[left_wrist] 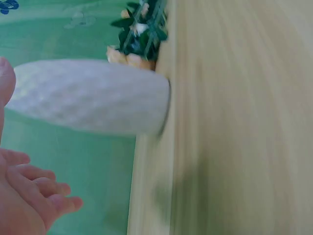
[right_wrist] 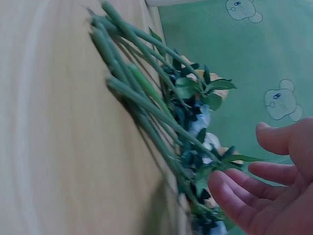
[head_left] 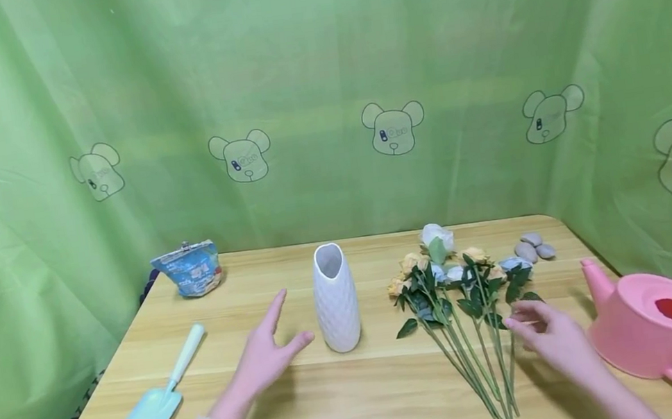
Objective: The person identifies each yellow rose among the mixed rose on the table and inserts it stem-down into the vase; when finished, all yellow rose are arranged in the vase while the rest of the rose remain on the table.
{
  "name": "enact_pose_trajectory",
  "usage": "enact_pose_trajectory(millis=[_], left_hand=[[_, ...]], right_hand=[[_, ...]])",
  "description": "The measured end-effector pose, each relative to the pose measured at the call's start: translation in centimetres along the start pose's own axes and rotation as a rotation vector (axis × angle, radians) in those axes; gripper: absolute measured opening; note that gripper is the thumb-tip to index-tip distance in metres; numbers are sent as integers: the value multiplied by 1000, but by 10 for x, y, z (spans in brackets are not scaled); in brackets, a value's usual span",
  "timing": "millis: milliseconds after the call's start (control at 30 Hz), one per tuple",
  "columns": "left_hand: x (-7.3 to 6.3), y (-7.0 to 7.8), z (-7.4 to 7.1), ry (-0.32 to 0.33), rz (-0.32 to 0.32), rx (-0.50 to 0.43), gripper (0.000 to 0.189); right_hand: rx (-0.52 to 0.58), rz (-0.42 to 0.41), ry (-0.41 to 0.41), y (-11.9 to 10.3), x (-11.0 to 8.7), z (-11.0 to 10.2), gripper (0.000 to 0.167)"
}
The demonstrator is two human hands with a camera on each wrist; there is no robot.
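Observation:
A white textured vase [head_left: 336,300] stands upright on the wooden table, its slanted mouth toward me. My left hand [head_left: 265,352] hovers just left of it, thumb and fingers spread apart and holding nothing; the left wrist view shows the vase [left_wrist: 93,95] beyond the fingers [left_wrist: 41,188]. A bunch of artificial flowers [head_left: 462,292] with white, peach and pale blue heads lies right of the vase, stems pointing toward me. Beside the stems is my right hand [head_left: 547,337], fingers slightly bent. In the right wrist view its fingertips [right_wrist: 217,183] are close to the leaves; contact is unclear.
A pink watering can [head_left: 646,325] stands at the right, with several grey stones [head_left: 530,248] behind it. On the left lies a pale blue trowel [head_left: 161,399]. A clipped blue bag [head_left: 192,270] sits at the back left. Green curtain [head_left: 310,101] surrounds the table.

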State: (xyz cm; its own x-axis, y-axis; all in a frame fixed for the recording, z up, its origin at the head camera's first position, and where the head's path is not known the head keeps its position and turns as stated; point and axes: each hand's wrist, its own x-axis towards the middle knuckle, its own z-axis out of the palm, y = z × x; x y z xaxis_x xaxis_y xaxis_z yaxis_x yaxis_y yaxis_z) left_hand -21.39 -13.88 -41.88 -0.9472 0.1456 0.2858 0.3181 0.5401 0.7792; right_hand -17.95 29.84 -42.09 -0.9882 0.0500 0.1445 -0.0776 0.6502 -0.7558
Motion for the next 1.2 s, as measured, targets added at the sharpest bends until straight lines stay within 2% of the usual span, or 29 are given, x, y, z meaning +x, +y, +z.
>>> enact_pose_trajectory(millis=[133,200,367,467,733,900,1033,1200], left_hand=[[12,11,12,25,24,-222,80],[14,22,14,33,18,-301,76],[18,48,17,44,-25,-436,71],[23,48,22,54,-34,-492,70],[28,47,31,60,1,-580,72],[30,49,33,60,33,-559,75],[31,49,34,65,32,-544,77],[31,50,35,77,33,-535,75]], right_hand=[[150,118,-74,5,3,9,60],[184,153,-91,6,4,13,62],[285,226,-123,9,7,20,59],[334,262,-134,10,8,23,56],[328,326,-158,10,11,25,50],[341,327,-161,7,11,23,48],[370,308,-166,1,12,20,47],[348,229,-161,-11,14,15,46]])
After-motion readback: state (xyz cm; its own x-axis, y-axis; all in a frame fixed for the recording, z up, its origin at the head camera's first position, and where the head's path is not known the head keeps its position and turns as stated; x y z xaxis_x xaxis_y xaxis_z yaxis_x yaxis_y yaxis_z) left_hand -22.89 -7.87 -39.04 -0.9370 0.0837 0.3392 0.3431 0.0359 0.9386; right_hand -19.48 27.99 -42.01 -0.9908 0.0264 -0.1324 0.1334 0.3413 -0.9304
